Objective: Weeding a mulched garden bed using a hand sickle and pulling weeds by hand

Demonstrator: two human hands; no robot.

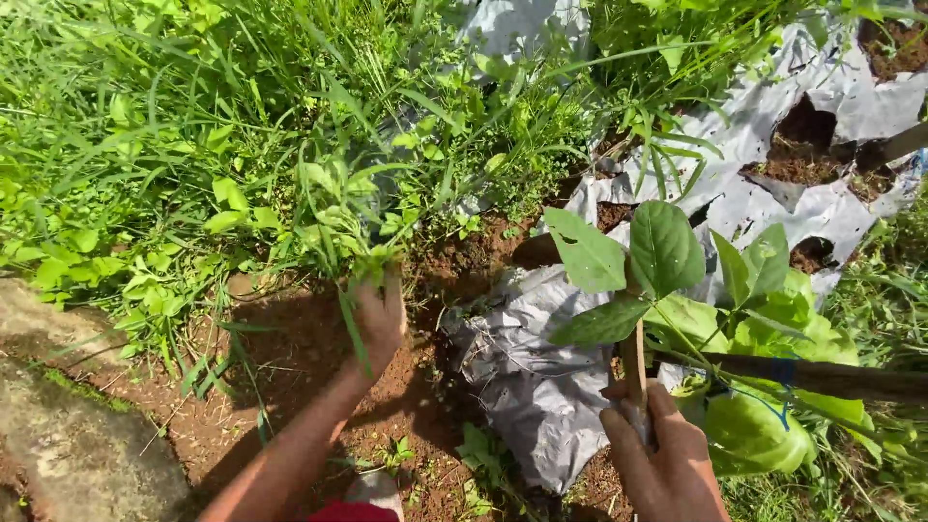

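My left hand is closed around a clump of green weeds at their base, just above the red-brown soil. My right hand grips an upright wooden stake at the lower right. Beside the stake grows a young plant with broad green leaves. It stands in the grey plastic mulch sheet, which lies crumpled over the bed.
Dense grass and weeds fill the upper left. The mulch sheet runs to the upper right with several planting holes showing soil. A dark horizontal pole crosses at the right. A grey stone slab lies at the lower left.
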